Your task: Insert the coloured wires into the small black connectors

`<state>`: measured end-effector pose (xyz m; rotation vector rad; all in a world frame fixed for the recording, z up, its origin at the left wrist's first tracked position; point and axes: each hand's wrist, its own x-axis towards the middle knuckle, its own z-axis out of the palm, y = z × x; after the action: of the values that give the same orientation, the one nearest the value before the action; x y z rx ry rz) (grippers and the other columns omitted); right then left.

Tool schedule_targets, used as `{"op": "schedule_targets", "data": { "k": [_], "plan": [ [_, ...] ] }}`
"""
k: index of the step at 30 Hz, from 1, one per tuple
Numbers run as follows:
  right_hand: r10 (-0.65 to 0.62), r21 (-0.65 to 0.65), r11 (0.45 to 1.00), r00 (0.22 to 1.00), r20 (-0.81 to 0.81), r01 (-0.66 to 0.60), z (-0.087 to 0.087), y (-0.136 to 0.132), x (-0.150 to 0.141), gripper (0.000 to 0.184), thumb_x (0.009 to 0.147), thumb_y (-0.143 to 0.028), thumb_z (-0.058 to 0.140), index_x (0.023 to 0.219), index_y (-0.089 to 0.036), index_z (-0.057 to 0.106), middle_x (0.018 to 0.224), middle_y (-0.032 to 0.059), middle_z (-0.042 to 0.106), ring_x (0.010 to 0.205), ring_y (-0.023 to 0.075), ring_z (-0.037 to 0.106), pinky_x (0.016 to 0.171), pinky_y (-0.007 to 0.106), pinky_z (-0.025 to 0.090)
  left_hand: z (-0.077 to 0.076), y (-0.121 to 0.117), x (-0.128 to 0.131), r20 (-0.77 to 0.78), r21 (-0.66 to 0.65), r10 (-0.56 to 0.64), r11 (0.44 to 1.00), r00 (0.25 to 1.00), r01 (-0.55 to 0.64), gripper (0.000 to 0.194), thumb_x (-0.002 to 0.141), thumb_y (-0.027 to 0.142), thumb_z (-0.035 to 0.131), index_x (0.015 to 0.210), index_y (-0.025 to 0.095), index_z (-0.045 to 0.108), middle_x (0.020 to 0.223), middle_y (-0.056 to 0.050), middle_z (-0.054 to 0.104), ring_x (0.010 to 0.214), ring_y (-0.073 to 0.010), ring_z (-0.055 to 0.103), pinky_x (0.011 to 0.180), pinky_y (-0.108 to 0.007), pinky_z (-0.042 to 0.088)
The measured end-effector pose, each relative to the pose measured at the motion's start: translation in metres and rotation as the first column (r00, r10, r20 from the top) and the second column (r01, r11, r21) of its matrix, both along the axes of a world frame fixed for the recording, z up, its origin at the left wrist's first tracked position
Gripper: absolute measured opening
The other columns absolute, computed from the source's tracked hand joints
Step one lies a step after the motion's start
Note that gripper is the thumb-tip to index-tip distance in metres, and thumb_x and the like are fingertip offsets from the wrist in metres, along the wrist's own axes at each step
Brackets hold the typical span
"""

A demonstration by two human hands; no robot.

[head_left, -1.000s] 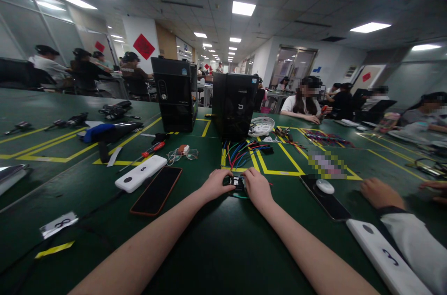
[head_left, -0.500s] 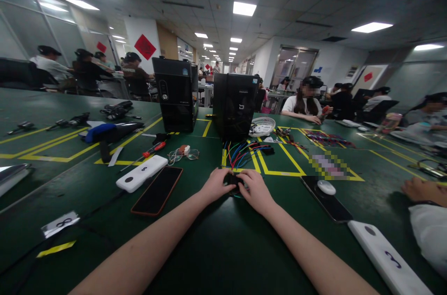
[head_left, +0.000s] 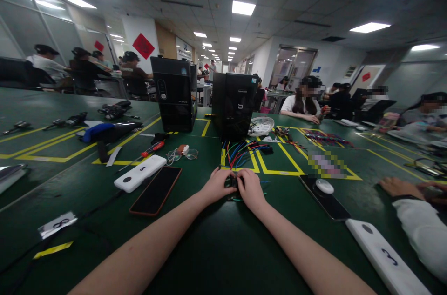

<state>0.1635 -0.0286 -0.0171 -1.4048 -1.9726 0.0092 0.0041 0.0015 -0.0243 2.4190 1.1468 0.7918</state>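
Note:
My left hand (head_left: 217, 187) has its thumb and fingers closed on a small black part (head_left: 231, 182) at the middle of the green table. From the other side my right hand (head_left: 250, 190) grips the same part, its fingers pinched over the top. Fingers cover most of it, so its exact kind is hidden. Red, blue and green wires (head_left: 240, 151) fan out on the table just beyond both hands. A few green wire ends (head_left: 266, 193) stick out beside my right hand.
Two black computer towers (head_left: 174, 99) stand ahead. To the left lie a phone (head_left: 156, 191), a white power bank (head_left: 140, 173), eyeglasses (head_left: 192, 154) and a red-handled screwdriver (head_left: 152, 148). Rightward are another phone (head_left: 333, 206), a white power bank (head_left: 387, 255) and a co-worker's hand (head_left: 401, 188).
My right hand has shifted slightly left and turned over the black part, baring green wire ends beside it. The co-worker's hand at right has moved inward.

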Motion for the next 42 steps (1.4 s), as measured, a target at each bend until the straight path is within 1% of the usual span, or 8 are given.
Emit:
{"op": "schedule_targets", "data": {
  "k": [6, 10, 15, 19, 26, 36, 39, 42],
  "plan": [
    [0.035, 0.023, 0.999, 0.995, -0.09, -0.034, 0.01, -0.004, 0.008, 0.013, 0.087, -0.017, 0.038, 0.089, -0.017, 0.052, 0.089, 0.0065, 0.057, 0.086, 0.0179, 0.051, 0.079, 0.032, 0.04, -0.007, 0.006, -0.002, 0.032, -0.045, 0.061, 0.997, 0.998, -0.06, 0.037, 0.07, 0.035, 0.069, 0.101, 0.02, 0.056, 0.103, -0.005, 0.064, 0.102, -0.0252, 0.056, 0.104, -0.049, 0.026],
    [0.284, -0.137, 0.953, 0.954, 0.098, -0.27, 0.024, -0.015, 0.013, 0.016, 0.088, -0.018, 0.04, 0.09, -0.018, 0.056, 0.09, 0.0055, 0.059, 0.085, 0.0163, 0.053, 0.078, 0.029, 0.042, -0.006, 0.006, -0.002, 0.054, -0.023, 0.126, 0.992, 0.99, -0.125, 0.031, 0.072, 0.033, 0.067, 0.099, 0.02, 0.057, 0.099, -0.005, 0.065, 0.098, -0.0246, 0.058, 0.1, -0.045, 0.032],
    [0.375, -0.275, 0.913, 0.886, 0.273, -0.302, 0.036, -0.024, 0.013, 0.021, 0.083, -0.02, 0.049, 0.101, -0.02, 0.06, 0.101, 0.0061, 0.06, 0.097, 0.0176, 0.054, 0.086, 0.029, 0.04, -0.005, 0.006, -0.002, 0.061, -0.021, 0.158, 0.987, 0.986, -0.157, 0.032, 0.071, 0.03, 0.068, 0.099, 0.019, 0.058, 0.099, -0.006, 0.065, 0.097, -0.0252, 0.058, 0.099, -0.045, 0.033],
    [0.354, -0.381, 0.902, 0.855, 0.379, -0.204, 0.039, -0.024, 0.016, 0.029, 0.076, -0.022, 0.057, 0.105, -0.019, 0.06, 0.103, 0.0074, 0.061, 0.098, 0.02, 0.055, 0.087, 0.031, 0.039, -0.006, 0.006, -0.002, 0.062, -0.014, 0.154, 0.988, 0.986, -0.153, 0.032, 0.073, 0.031, 0.066, 0.101, 0.018, 0.059, 0.102, -0.007, 0.065, 0.099, -0.0261, 0.058, 0.098, -0.046, 0.034],
    [0.286, -0.421, 0.906, 0.803, 0.522, -0.048, 0.037, -0.028, 0.012, 0.013, 0.074, -0.015, 0.052, 0.083, -0.014, 0.062, 0.092, 0.0112, 0.061, 0.088, 0.0219, 0.057, 0.077, 0.03, 0.042, -0.008, 0.007, -0.002, 0.058, 0.001, 0.152, 0.988, 0.987, -0.153, 0.033, 0.072, 0.03, 0.068, 0.101, 0.018, 0.06, 0.101, -0.007, 0.065, 0.099, -0.0264, 0.058, 0.096, -0.045, 0.036],
    [0.146, -0.36, 0.932, 0.952, 0.27, -0.04, 0.045, -0.019, 0.019, 0.021, 0.093, -0.02, 0.03, 0.104, -0.016, 0.048, 0.091, 0.0094, 0.063, 0.081, 0.0175, 0.06, 0.07, 0.026, 0.039, -0.005, 0.008, -0.005, 0.048, -0.02, 0.167, 0.986, 0.985, -0.166, 0.037, 0.07, 0.034, 0.069, 0.104, 0.019, 0.063, 0.097, -0.006, 0.058, 0.092, -0.0229, 0.057, 0.082, -0.034, 0.045],
    [0.065, -0.288, 0.957, 0.989, 0.135, -0.023, 0.044, -0.015, 0.025, 0.027, 0.091, -0.028, 0.037, 0.115, -0.018, 0.044, 0.092, 0.0078, 0.064, 0.082, 0.0177, 0.061, 0.07, 0.026, 0.041, -0.003, 0.007, -0.005, 0.03, -0.028, 0.102, 0.994, 0.994, -0.101, 0.038, 0.072, 0.034, 0.068, 0.107, 0.022, 0.062, 0.094, -0.004, 0.061, 0.09, -0.0225, 0.057, 0.083, -0.034, 0.044],
    [-0.009, -0.293, 0.955, 0.993, 0.114, 0.042, 0.035, -0.011, 0.029, 0.051, 0.083, -0.039, 0.053, 0.127, -0.017, 0.04, 0.096, 0.0087, 0.064, 0.084, 0.0199, 0.062, 0.07, 0.028, 0.042, -0.002, 0.006, -0.006, 0.049, -0.039, 0.013, 0.999, 0.999, -0.011, 0.043, 0.073, 0.032, 0.067, 0.114, 0.023, 0.059, 0.096, -0.003, 0.065, 0.095, -0.0228, 0.057, 0.09, -0.036, 0.041]
  ]
}}
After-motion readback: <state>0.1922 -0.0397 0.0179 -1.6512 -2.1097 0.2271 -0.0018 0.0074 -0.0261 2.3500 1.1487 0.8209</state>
